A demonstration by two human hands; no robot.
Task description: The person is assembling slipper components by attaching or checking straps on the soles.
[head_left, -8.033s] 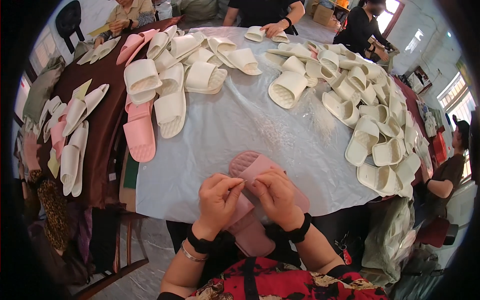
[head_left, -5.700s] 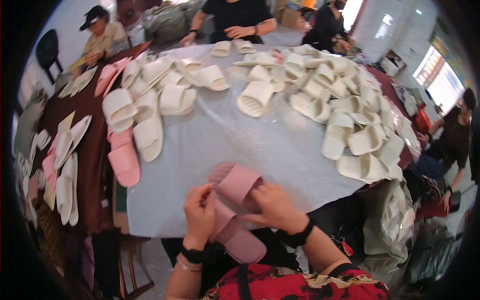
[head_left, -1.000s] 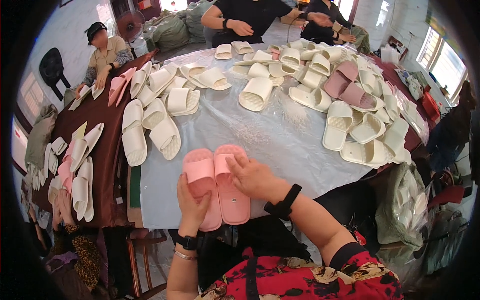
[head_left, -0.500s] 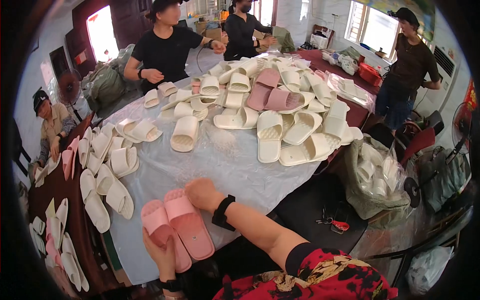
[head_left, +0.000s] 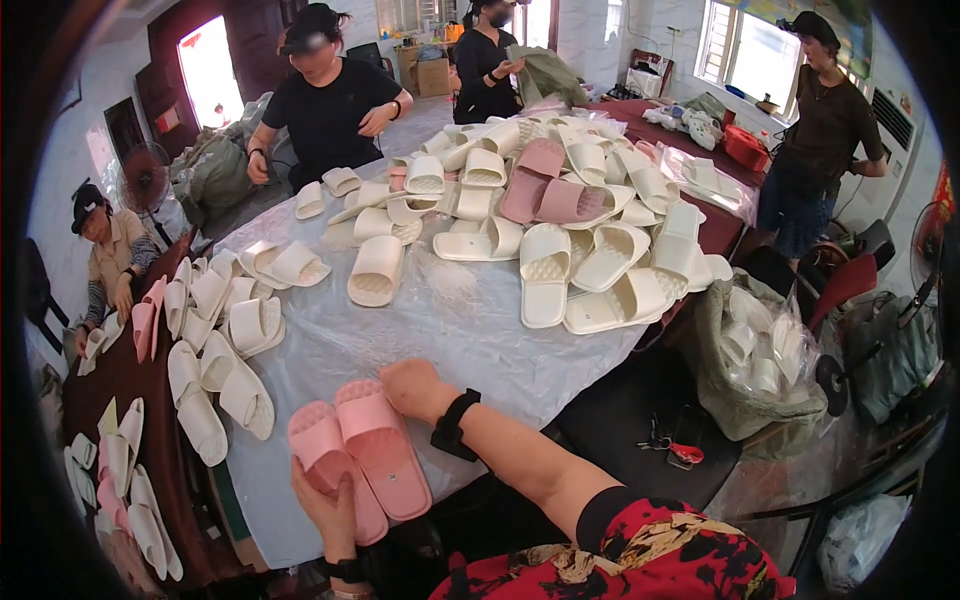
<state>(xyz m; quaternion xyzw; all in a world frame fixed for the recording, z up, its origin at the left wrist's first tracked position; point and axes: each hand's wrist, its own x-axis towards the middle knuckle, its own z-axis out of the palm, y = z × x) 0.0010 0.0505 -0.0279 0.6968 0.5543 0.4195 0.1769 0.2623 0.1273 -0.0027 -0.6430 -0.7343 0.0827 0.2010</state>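
A pair of pink slide slippers (head_left: 385, 468) rests side by side at the near edge of the plastic-covered table (head_left: 480, 350), toes pointing away from me. My left hand (head_left: 325, 505) grips the left slipper from its outer side, the thumb lying over its sole near the strap. Beside the right slipper's strap and toe is my right hand (head_left: 412, 388), curled closed. Its fingertips are turned away, and whatever they hold, if anything, is hidden. Dark bands circle both my wrists.
A heap of cream slippers (head_left: 545, 265) covers the table's far side, with two dusky pink slippers (head_left: 535, 175) on top. More cream slippers (head_left: 235, 385) line the left edge. An open sack of slippers (head_left: 750, 400) stands right, near keys (head_left: 680, 452). Several co-workers surround the table.
My hands and the pink slippers hold nearly the same place. Across the table, the co-worker in a black T-shirt has bent the head down and drawn one arm in.
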